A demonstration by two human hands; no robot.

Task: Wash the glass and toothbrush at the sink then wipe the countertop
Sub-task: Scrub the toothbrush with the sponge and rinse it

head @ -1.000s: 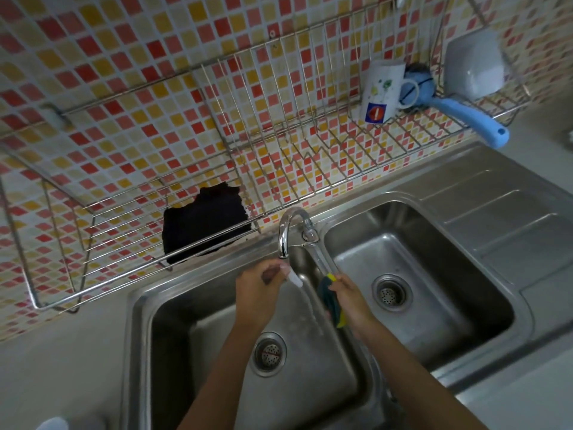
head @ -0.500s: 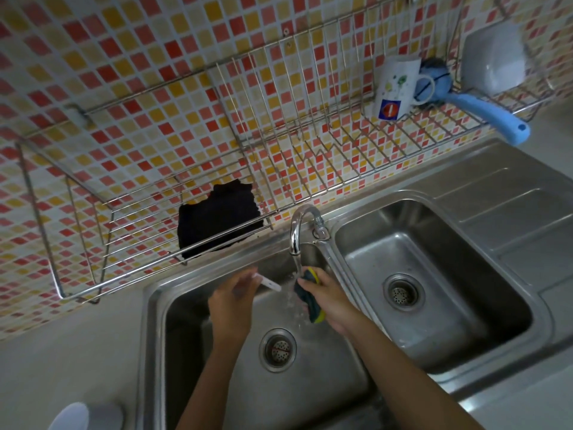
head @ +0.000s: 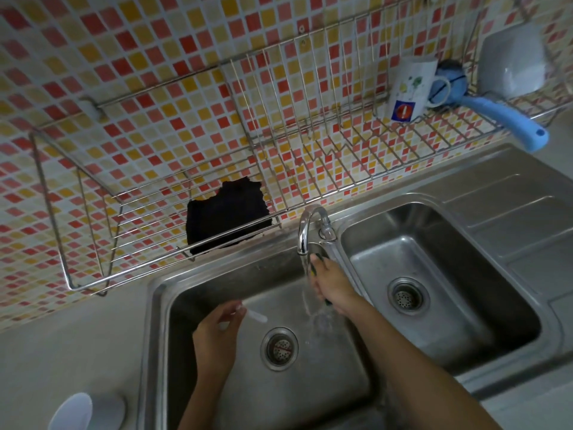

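Note:
My left hand (head: 217, 333) holds a white toothbrush (head: 255, 315) over the left sink basin (head: 192, 305), away from the water. My right hand (head: 333, 285) grips a dark green and yellow sponge (head: 314, 268) under the running stream from the faucet (head: 310, 225). Water splashes down beside the drain (head: 279, 349). A pale glass (head: 86, 409) stands on the countertop (head: 71, 352) at the lower left, partly cut off by the frame edge.
A wire dish rack (head: 279, 169) hangs on the tiled wall, holding a black cloth (head: 228, 217), a white mug (head: 409, 88), a blue-handled brush (head: 496, 113) and a grey container (head: 511, 63). The right basin (head: 465, 259) and its draining board (head: 511, 206) lie to the right.
My left hand has drawn the toothbrush away from the faucet, down and to the left. My right hand has brought the sponge under the running water.

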